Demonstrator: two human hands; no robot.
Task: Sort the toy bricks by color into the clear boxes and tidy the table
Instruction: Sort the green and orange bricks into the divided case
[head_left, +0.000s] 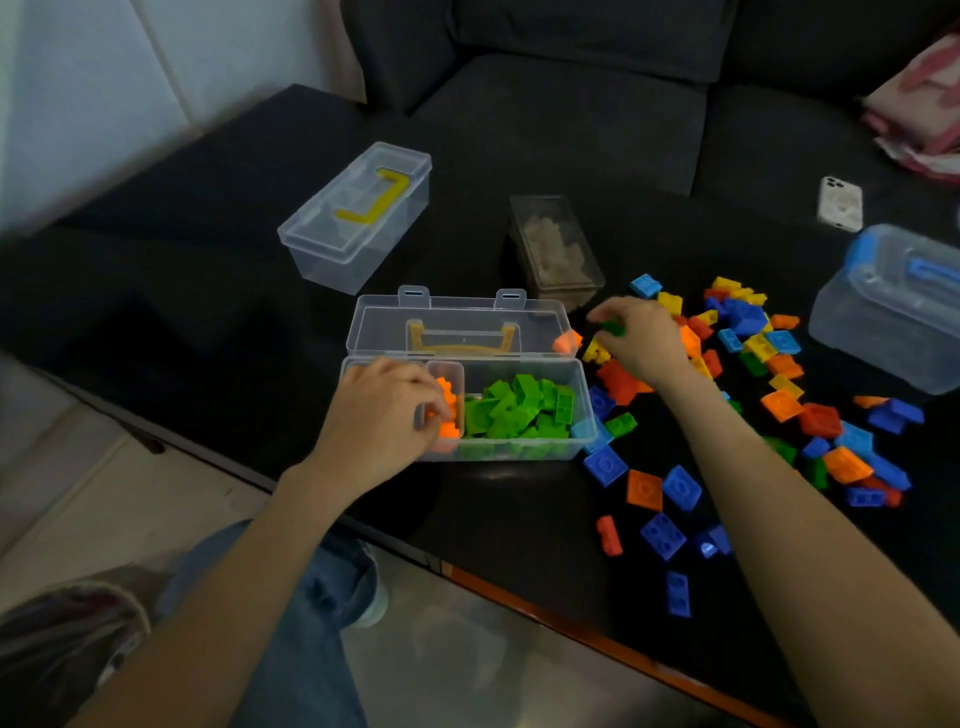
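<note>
Black table (467, 519) before a dark sofa (571, 104); left hand (384, 415) grips orange bricks (448, 410), right hand (641, 338) pinches a green brick (613, 327).

no readable text, labels or numbers anywhere

My left hand (387, 410) covers part of the small orange tray (451, 395), so I can't count its bricks. The pale contents of the dark box (553, 249) are too blurred to identify. The blue-lidded box (893, 306) runs off the right edge.
</note>
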